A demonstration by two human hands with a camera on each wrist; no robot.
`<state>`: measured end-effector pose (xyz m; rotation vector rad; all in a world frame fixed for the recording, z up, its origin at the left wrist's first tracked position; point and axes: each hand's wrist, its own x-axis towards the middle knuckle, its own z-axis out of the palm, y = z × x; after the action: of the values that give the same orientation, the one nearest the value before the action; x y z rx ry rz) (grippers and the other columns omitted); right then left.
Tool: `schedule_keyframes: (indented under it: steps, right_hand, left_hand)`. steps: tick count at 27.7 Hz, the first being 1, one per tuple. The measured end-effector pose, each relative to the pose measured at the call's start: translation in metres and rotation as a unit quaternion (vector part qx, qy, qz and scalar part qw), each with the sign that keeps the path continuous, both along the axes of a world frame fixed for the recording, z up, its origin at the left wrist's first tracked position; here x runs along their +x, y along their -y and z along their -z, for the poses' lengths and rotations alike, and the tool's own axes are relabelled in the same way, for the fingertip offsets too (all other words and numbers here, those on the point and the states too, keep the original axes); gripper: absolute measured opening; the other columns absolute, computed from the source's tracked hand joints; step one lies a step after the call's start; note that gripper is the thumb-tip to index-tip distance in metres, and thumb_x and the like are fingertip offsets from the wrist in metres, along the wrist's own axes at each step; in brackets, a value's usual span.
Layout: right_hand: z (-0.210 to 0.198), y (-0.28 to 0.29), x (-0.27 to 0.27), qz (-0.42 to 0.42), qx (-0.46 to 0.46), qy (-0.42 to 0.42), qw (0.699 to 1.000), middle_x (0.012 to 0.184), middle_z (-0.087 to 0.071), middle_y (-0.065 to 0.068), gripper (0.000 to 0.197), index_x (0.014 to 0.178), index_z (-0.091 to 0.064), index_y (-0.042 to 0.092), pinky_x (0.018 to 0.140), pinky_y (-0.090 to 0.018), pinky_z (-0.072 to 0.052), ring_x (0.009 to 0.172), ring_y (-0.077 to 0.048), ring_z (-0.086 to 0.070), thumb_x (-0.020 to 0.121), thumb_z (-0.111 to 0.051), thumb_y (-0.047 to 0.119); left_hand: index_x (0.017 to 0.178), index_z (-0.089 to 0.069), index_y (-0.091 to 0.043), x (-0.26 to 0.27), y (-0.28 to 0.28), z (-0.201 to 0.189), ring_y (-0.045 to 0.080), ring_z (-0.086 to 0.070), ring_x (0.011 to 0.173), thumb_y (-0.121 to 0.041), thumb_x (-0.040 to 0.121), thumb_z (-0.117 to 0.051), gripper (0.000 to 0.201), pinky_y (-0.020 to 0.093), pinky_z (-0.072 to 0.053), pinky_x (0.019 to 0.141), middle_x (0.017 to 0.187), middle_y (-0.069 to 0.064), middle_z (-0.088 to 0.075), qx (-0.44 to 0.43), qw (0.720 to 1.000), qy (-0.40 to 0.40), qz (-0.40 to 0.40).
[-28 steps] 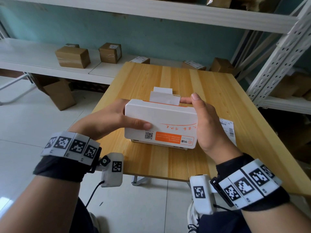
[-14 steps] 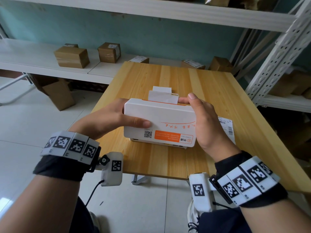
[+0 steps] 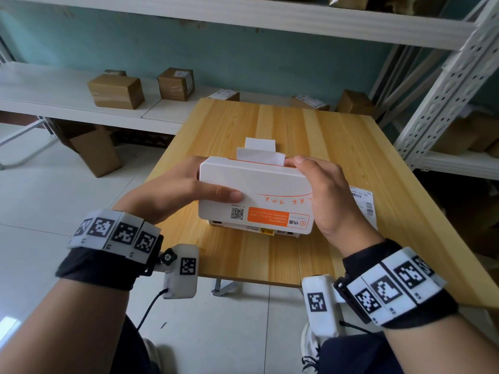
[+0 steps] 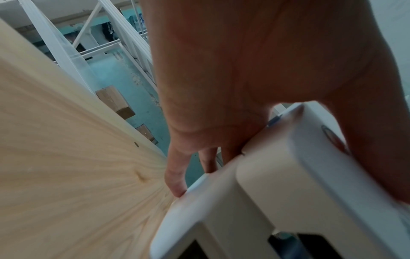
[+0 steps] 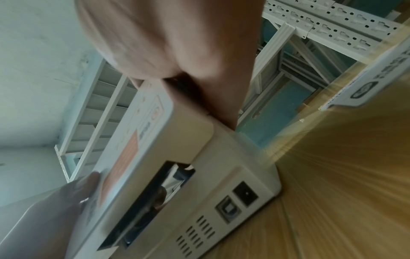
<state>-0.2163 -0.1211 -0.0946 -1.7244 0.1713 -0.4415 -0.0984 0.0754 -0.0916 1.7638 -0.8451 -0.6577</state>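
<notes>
While the label printer (image 3: 259,184) is kept near the front edge of the wooden counter (image 3: 337,136), it is clasped at both ends. The left hand (image 3: 172,190) is wrapped round the left end of the lid, with the thumb laid flat across the top. The right hand (image 3: 329,195) is closed round the right end, with its fingers curled over the far corner. In the right wrist view the rear ports (image 5: 235,201) and a dark opening under the lid are seen, so the lid is judged to be down or nearly down. Whether it is latched cannot be told. Beyond the lid, a white label strip (image 3: 260,153) is seen standing out of the far slot. The paper is therefore judged to be already fed through. What is left seems to be only the pressing home of the lid and the release of both hands. To the right, a printed shipping label (image 3: 364,203) lies flat on the counter, partly hidden by the right hand. Farther back, cardboard boxes (image 3: 116,90) are set on a white shelf (image 3: 54,90). Against the frames of a second ago, little is altered. The printer and strip are found in the same place, both grasps are kept, and only the right thumb is seen drawn in from the far edge.
</notes>
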Motion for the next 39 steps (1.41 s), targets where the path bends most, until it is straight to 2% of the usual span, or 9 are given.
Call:
schedule_keyframes:
  steps: [3, 7, 11, 14, 16, 20, 33, 36, 39]
  right_hand:
    - [-0.0005, 0.0002, 0.0005, -0.002, -0.004, 0.001, 1.0, 0.086, -0.069, -0.016, 0.039, 0.092, -0.072, 0.01, 0.06, -0.03, -0.046, 0.084, -0.033, -0.066, 0.09, -0.043, 0.036]
    - [-0.0005, 0.0, 0.0004, -0.012, -0.011, 0.007, 1.0, 0.092, -0.072, -0.012, 0.033, 0.095, -0.073, 0.02, 0.063, -0.03, -0.049, 0.086, -0.029, -0.068, 0.091, -0.043, 0.034]
    - [-0.0024, -0.0012, -0.0006, -0.012, -0.017, 0.026, 0.999, 0.086, -0.075, 0.016, 0.025, 0.093, -0.069, 0.035, 0.06, -0.015, -0.05, 0.081, -0.005, -0.07, 0.097, -0.045, 0.028]
    - [-0.005, -0.0036, -0.0023, -0.015, -0.024, 0.028, 0.999, 0.078, -0.072, 0.025, 0.04, 0.082, -0.068, 0.043, 0.058, -0.013, -0.049, 0.074, 0.002, -0.068, 0.103, -0.042, 0.021]
    - [-0.0062, -0.0056, -0.0035, -0.016, -0.031, 0.029, 0.999, 0.077, -0.072, 0.026, 0.047, 0.078, -0.07, 0.049, 0.058, -0.012, -0.048, 0.073, 0.003, -0.067, 0.103, -0.041, 0.022]
    - [-0.0059, -0.0052, -0.0041, -0.007, -0.03, 0.028, 0.999, 0.076, -0.071, 0.028, 0.036, 0.084, -0.064, 0.04, 0.057, -0.01, -0.047, 0.073, 0.005, -0.067, 0.102, -0.043, 0.018]
    - [-0.0043, -0.0043, -0.0031, -0.006, -0.034, 0.022, 0.999, 0.074, -0.071, 0.028, 0.029, 0.088, -0.062, 0.042, 0.055, -0.012, -0.047, 0.071, 0.003, -0.066, 0.102, -0.045, 0.022]
    - [-0.0051, -0.005, -0.0036, -0.01, -0.034, 0.02, 0.999, 0.075, -0.072, 0.026, 0.043, 0.078, -0.069, 0.047, 0.056, -0.013, -0.048, 0.071, 0.003, -0.067, 0.102, -0.045, 0.021]
    - [-0.0069, -0.0068, -0.0033, -0.012, -0.037, 0.021, 0.999, 0.074, -0.071, 0.027, 0.056, 0.068, -0.07, 0.054, 0.056, -0.013, -0.047, 0.07, 0.003, -0.066, 0.102, -0.043, 0.019]
  left_hand:
    - [0.117, -0.07, -0.011, 0.0002, -0.0006, -0.0001, 0.029, -0.074, 0.102, -0.019, 0.078, -0.074, 0.04, 0.052, -0.056, 0.095, 0.11, 0.01, -0.078, 0.002, 1.0, 0.0, 0.005]
    - [0.115, -0.07, -0.012, 0.0016, -0.0004, -0.0004, 0.028, -0.075, 0.102, -0.02, 0.077, -0.075, 0.039, 0.05, -0.057, 0.095, 0.109, 0.009, -0.079, 0.006, 1.0, 0.003, 0.006]
    - [0.116, -0.07, -0.013, 0.0028, 0.0003, -0.0008, 0.027, -0.075, 0.101, -0.02, 0.077, -0.074, 0.04, 0.047, -0.058, 0.093, 0.109, 0.009, -0.079, 0.009, 1.0, 0.0, 0.011]
    - [0.118, -0.069, -0.011, 0.0019, -0.0002, -0.0007, 0.028, -0.075, 0.102, -0.021, 0.078, -0.073, 0.041, 0.051, -0.057, 0.094, 0.11, 0.009, -0.078, 0.01, 1.0, 0.004, 0.011]
    - [0.117, -0.07, -0.012, 0.0016, -0.0003, -0.0006, 0.028, -0.075, 0.102, -0.02, 0.078, -0.073, 0.04, 0.052, -0.056, 0.095, 0.11, 0.009, -0.078, 0.008, 1.0, 0.003, 0.008]
    - [0.115, -0.071, -0.013, 0.0017, 0.0003, -0.0007, 0.028, -0.075, 0.102, -0.019, 0.076, -0.074, 0.039, 0.053, -0.055, 0.096, 0.11, 0.009, -0.079, 0.008, 1.0, -0.001, 0.003]
    - [0.114, -0.071, -0.011, 0.0004, 0.0005, -0.0003, 0.03, -0.075, 0.1, -0.017, 0.076, -0.074, 0.038, 0.057, -0.055, 0.095, 0.108, 0.01, -0.079, -0.003, 1.0, 0.003, -0.002]
    - [0.111, -0.071, -0.01, 0.0001, 0.0007, 0.0001, 0.03, -0.075, 0.098, -0.016, 0.076, -0.074, 0.036, 0.057, -0.055, 0.095, 0.106, 0.01, -0.079, -0.007, 1.0, 0.005, -0.003]
    - [0.118, -0.069, -0.01, 0.0004, 0.0004, 0.0006, 0.03, -0.075, 0.101, -0.017, 0.076, -0.075, 0.043, 0.056, -0.055, 0.095, 0.109, 0.01, -0.078, -0.011, 1.0, 0.0, -0.002]
